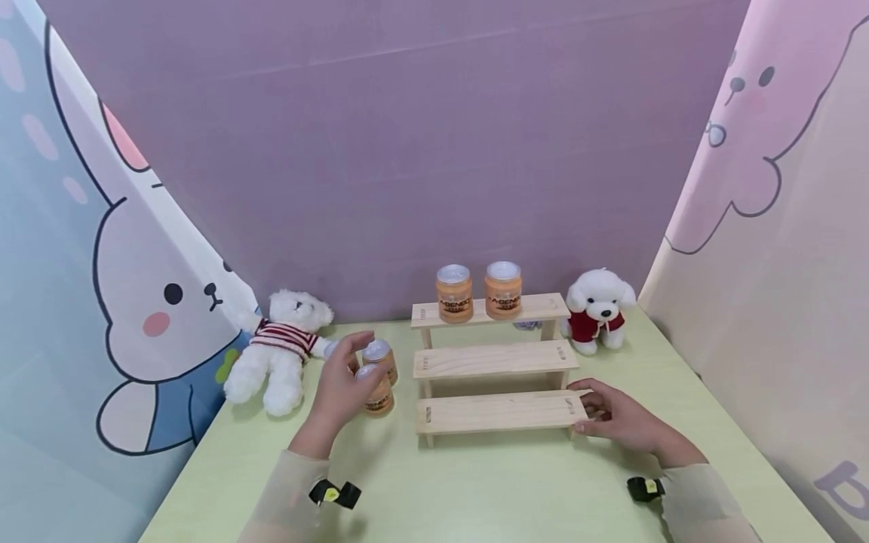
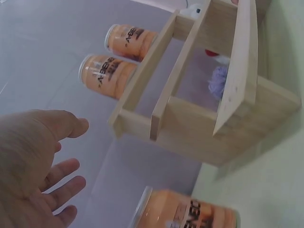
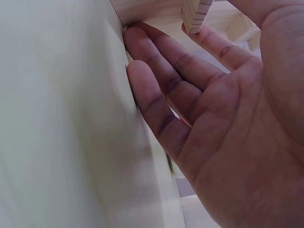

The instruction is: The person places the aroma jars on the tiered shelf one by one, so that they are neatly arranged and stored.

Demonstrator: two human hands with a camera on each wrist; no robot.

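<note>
My left hand (image 1: 342, 385) hovers beside two orange cans with silver lids, its thumb and fingers spread and holding nothing. The front can (image 1: 378, 400) stands just before the rear can (image 1: 387, 358), which my hand partly hides. In the left wrist view, a gap shows between the hand and the orange can (image 2: 183, 211). My right hand (image 1: 624, 418) holds the right end of a three-tier wooden shelf (image 1: 498, 413) at its lowest step. Up close, its fingers (image 3: 147, 83) lie low along the tabletop under the step's end (image 3: 195, 16).
Two more orange cans, one left (image 1: 454, 296) and one right (image 1: 503, 292), stand on the top tier. A white teddy bear (image 1: 281, 343) in a striped sweater leans at the left. At the right sits a white plush dog (image 1: 600, 309). A purple backdrop (image 1: 407, 166) rises behind.
</note>
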